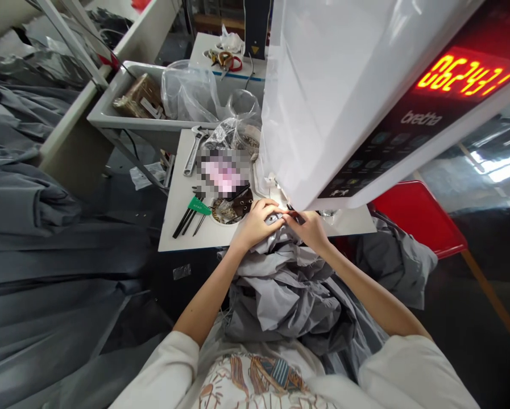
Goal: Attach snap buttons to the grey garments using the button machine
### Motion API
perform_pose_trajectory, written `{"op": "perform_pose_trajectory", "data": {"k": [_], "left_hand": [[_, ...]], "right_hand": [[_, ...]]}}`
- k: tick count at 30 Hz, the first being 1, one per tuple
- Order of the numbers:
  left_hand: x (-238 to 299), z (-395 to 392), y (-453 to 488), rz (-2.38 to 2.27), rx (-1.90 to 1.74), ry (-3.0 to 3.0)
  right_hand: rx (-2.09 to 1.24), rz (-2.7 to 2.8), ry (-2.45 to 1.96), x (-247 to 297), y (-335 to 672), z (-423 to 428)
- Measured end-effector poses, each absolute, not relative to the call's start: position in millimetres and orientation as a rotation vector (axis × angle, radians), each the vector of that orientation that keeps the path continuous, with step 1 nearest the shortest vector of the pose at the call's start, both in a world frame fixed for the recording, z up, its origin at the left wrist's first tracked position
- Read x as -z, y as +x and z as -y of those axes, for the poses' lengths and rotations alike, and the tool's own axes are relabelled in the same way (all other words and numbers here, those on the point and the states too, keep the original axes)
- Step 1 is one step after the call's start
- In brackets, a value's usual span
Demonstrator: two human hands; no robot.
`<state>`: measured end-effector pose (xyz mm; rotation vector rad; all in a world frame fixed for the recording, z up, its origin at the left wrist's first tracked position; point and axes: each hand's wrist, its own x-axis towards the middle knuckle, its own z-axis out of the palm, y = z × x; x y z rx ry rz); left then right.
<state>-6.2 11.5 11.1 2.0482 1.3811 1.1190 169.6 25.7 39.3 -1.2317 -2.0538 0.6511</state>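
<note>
My left hand (257,224) grips a bunched fold of grey fabric (280,289), and a small round metal eyelet (272,218) shows on the fold by my fingers. My right hand (308,230) sits close against it, its fingertips pinching a small dark object (291,211) at the fabric's edge. The cloth heaps up below both hands, over my lap. Just left of my left hand lies a round dish of small metal parts (229,210) on the white table (178,216). My right fingertips reach almost under the white plastic-covered machine head (323,102).
Black tools with a green tag (190,216), an adjustable wrench (194,150) and a pixelated patch (223,173) lie on the table. Behind stand a white bin (122,108) and scissors (224,59). Grey garments (33,199) pile left; a red seat (421,216) stands right.
</note>
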Motion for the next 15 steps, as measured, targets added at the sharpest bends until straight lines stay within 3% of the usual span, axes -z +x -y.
{"op": "perform_pose_trajectory", "data": {"k": [4, 15], "left_hand": [[-11, -12, -6, -1.396, -1.114, 2.037], [-8, -13, -6, -1.335, -1.180, 2.032]], "right_hand": [[-0.812, 1.866, -1.293, -27, 170, -25], [-0.762, 1.636, -1.463, -29, 165, -17]]}}
